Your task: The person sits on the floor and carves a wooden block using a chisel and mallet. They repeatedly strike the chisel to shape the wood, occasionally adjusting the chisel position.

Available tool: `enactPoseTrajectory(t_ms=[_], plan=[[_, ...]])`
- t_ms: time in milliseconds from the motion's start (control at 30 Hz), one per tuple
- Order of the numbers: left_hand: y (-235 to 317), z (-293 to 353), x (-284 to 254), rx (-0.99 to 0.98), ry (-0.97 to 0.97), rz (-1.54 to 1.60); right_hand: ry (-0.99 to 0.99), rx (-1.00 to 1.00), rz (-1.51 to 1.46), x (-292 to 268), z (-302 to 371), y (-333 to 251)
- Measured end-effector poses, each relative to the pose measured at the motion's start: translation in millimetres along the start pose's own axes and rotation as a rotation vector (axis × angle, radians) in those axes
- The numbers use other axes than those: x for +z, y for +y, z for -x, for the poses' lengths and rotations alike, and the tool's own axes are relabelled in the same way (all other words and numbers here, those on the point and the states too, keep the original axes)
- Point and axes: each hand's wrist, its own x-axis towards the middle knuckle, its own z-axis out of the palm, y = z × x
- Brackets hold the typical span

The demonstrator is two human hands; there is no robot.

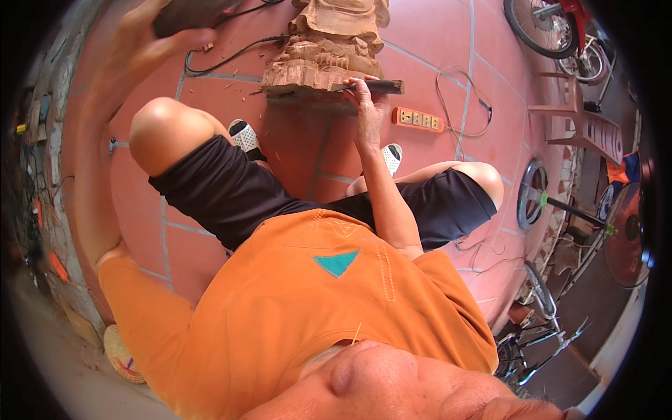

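Observation:
My left hand (pixel 150 42), raised at the far left and smeared by motion, has its thumb and fingers around a dark block-like thing (pixel 192 15); its kind is not clear and the top edge cuts it off. My right hand (pixel 367 105) grips a dark chisel-like tool (pixel 386 87). That tool lies roughly level, its thick end to the right and its thin end against the near edge of a carved wooden figure (pixel 329 52). The figure has folded, drapery-like shapes and a rough base toward me; its upper part runs out of view.
An orange power strip (pixel 418 119) with a cable lies right of the figure. A black cord (pixel 234 56) and wood chips are on its left. My knees and white shoes (pixel 245 135) flank the base. Motorbike wheel (pixel 542 24), chair (pixel 588 122), fan (pixel 625 234) and bicycle (pixel 546 336) line the right.

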Motion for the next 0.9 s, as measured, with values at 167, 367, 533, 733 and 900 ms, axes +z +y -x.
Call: enactPoseTrajectory(t_ms=[167, 367, 533, 733, 900], plan=[[63.7, -73.5, 66.7, 0.351, -0.085, -0.030, 0.035, -0.018, 0.024, -7.1, -0.4, -1.0], [69.5, -95.3, 117.8, 0.340, -0.290, -0.004, -0.018, -0.080, 0.052, -0.9, -2.4, 10.1], [72.7, -100.5, 134.2, 0.436, -0.347, 0.071, 0.000, -0.103, 0.111, -5.2, -3.8, 14.2], [63.8, -93.4, 165.2, 0.510, -0.284, -0.064, -0.006, -0.211, 0.267, -3.6, -1.9, 14.2], [52.6, -93.3, 160.3, 0.561, -0.382, -0.294, 0.042, -0.182, 0.258, 0.8, -1.3, 16.2]])
